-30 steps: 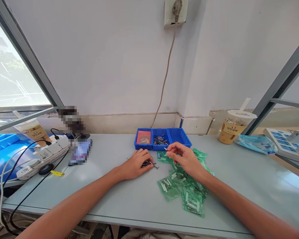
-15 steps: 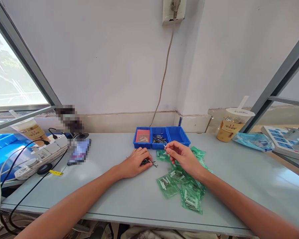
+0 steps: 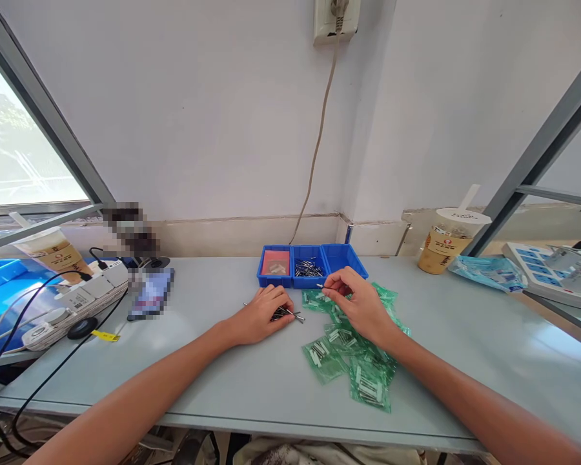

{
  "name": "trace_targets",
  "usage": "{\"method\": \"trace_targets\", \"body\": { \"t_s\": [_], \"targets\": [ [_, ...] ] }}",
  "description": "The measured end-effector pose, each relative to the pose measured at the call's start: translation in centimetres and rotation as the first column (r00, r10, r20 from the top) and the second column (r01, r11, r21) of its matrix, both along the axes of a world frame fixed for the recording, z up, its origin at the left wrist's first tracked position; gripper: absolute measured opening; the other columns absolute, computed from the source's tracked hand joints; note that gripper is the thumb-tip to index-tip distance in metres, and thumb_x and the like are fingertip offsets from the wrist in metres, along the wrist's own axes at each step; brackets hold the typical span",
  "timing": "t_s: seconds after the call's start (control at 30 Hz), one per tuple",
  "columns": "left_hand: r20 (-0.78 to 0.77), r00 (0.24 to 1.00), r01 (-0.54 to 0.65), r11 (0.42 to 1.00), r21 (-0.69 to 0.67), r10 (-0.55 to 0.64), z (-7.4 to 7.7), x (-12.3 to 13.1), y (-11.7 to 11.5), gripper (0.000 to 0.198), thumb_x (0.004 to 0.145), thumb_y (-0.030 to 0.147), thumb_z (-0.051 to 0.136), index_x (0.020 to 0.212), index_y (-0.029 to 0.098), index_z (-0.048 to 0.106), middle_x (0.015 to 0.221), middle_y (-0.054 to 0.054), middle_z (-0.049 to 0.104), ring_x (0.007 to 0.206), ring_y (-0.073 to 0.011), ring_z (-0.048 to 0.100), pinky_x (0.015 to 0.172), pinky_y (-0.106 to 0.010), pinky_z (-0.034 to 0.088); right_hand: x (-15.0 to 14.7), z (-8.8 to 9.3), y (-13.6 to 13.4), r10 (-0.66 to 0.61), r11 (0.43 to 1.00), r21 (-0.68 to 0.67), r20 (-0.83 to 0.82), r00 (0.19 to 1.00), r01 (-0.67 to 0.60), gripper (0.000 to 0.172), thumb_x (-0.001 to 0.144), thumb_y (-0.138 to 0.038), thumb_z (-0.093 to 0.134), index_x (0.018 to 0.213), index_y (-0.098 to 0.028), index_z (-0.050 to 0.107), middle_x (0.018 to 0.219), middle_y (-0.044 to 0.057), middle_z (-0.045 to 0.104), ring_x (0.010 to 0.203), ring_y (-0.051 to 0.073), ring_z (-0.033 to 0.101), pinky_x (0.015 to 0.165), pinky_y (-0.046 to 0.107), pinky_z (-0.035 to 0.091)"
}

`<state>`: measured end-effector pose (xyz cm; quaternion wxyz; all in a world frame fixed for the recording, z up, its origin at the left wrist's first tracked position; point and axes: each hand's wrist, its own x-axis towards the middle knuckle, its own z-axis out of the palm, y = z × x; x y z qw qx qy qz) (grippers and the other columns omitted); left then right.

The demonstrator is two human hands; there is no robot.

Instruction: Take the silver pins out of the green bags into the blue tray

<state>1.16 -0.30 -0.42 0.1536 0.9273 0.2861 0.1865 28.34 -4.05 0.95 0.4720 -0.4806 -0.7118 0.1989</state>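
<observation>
My left hand (image 3: 261, 315) is cupped palm down on the table, its fingers curled over a small pile of thin metal pins (image 3: 281, 313). Several pin ends stick out past the thumb and fingertips; the rest are hidden under the palm. Thumb and fingertips of my right hand (image 3: 356, 300) pinch one slim dark pin (image 3: 321, 287), with its tip pointing left. Beneath and around that hand lie several green clear bags (image 3: 324, 358) with small metal and white pieces inside. Just behind both hands stands a blue three-part bin (image 3: 275, 281); its middle compartment holds loose pins (image 3: 308, 267).
The bin's left compartment has a red-bordered packet (image 3: 275, 263). To the right stand a drink cup (image 3: 445, 242) and a blue packet (image 3: 487, 271). A phone (image 3: 151, 294), a power strip (image 3: 72, 303) with cables and another cup (image 3: 53, 252) are on the left.
The view has shifted slightly. My right hand has turned a little, and more of the dark pin shows beyond its fingertips. My left hand stays over the pile.
</observation>
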Motion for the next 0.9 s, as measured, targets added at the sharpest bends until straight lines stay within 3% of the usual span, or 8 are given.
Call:
{"method": "trace_targets", "body": {
  "t_s": [0.17,0.33,0.5,0.63,0.77,0.9],
  "targets": [
    [-0.004,1.000,0.001,1.000,-0.002,-0.001,-0.1,0.0,0.1,0.024,0.108,0.043,0.050,0.107,0.023,0.062,0.106,-0.005,0.062,0.099,-0.0229,0.052,0.091,-0.037,0.041,-0.1,0.0,0.1,0.076,0.983,-0.154,-0.168,0.983,-0.102,0.023,0.096,-0.048,0.065,0.097,-0.025,0.066,0.088,0.003,0.064,0.078,0.021,0.058,0.068,0.034,0.050],
    [-0.003,1.000,-0.003,1.000,-0.001,0.003,-0.3,0.1,0.3,0.021,0.107,0.041,0.052,0.107,0.023,0.062,0.106,-0.005,0.062,0.099,-0.0225,0.052,0.091,-0.038,0.040,-0.5,0.5,-0.3,0.152,0.890,-0.341,-0.404,0.902,-0.303,0.035,0.094,-0.058,0.066,0.096,-0.023,0.067,0.085,0.001,0.063,0.064,0.014,0.050,0.059,0.029,0.046],
    [-0.003,1.000,-0.006,1.000,-0.016,0.006,-0.3,0.1,0.3,0.019,0.107,0.040,0.053,0.106,0.023,0.061,0.107,-0.004,0.062,0.100,-0.0227,0.052,0.091,-0.038,0.041,-0.7,0.8,-0.6,0.139,0.841,-0.383,-0.529,0.837,-0.382,0.039,0.091,-0.060,0.069,0.096,-0.021,0.066,0.085,0.000,0.060,0.065,0.012,0.049,0.058,0.027,0.047],
    [-0.004,1.000,-0.008,1.000,-0.021,0.008,-0.1,0.1,0.2,0.019,0.107,0.040,0.053,0.107,0.023,0.061,0.107,-0.005,0.062,0.100,-0.0229,0.052,0.091,-0.038,0.041,-0.6,0.3,-0.3,0.146,0.880,-0.343,-0.462,0.875,-0.328,0.035,0.090,-0.056,0.072,0.099,-0.023,0.064,0.085,0.000,0.059,0.067,0.014,0.052,0.058,0.028,0.049],
    [-0.008,1.000,-0.007,1.000,-0.017,0.007,-0.1,0.1,0.2,0.019,0.107,0.040,0.052,0.106,0.023,0.062,0.107,-0.005,0.062,0.099,-0.0231,0.053,0.090,-0.038,0.041,-0.3,-0.4,0.0,0.104,0.949,-0.256,-0.297,0.949,-0.184,0.029,0.091,-0.052,0.072,0.097,-0.024,0.064,0.083,0.001,0.059,0.075,0.018,0.056,0.061,0.030,0.052],
    [-0.009,1.000,-0.007,1.000,-0.019,0.007,-0.1,0.0,0.2,0.017,0.107,0.038,0.053,0.106,0.023,0.061,0.107,-0.005,0.062,0.099,-0.0226,0.053,0.090,-0.038,0.041,-0.3,-0.5,0.1,0.054,0.968,-0.227,-0.233,0.971,-0.109,0.027,0.091,-0.050,0.072,0.094,-0.025,0.064,0.086,0.002,0.062,0.079,0.019,0.058,0.064,0.031,0.053]
  ]
}}
